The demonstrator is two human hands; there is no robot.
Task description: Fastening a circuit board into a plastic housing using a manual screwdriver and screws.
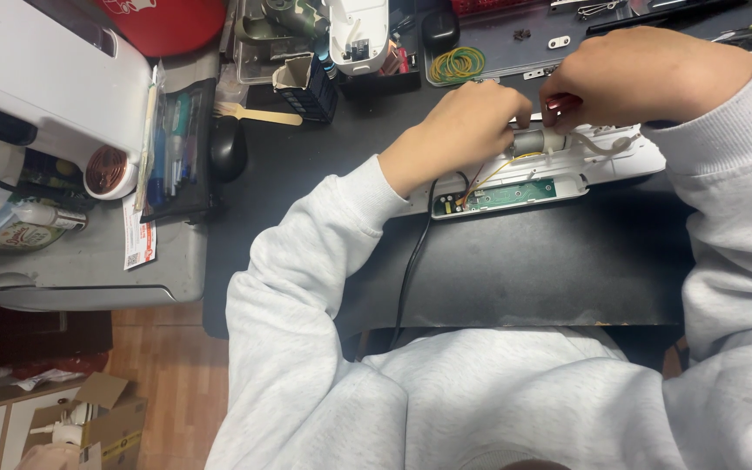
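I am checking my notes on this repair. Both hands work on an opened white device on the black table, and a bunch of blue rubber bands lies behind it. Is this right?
Not quite: the rubber bands are yellow and green, not blue, as the head view shows. The rest holds: the left hand and the right hand work on the opened white device on the black table.

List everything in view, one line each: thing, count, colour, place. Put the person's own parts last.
opened device housing: one, white, on the dark desk under both hands
circuit board: one, green, in the housing's near edge
small motor: one, grey cylinder, in the housing between the hands
wires: a few, yellow and red, from board toward motor
cable: one, black, from the housing toward the person
rubber bands: a bunch, yellow-green, in a tray at the back
wooden fork: one, pale, left of the desk
computer mouse: one, black, below the fork
cardboard box: one, brown, on the floor
left hand: one, grey sleeve, fingers on the motor
right hand: one, grey sleeve, pinching a small red part
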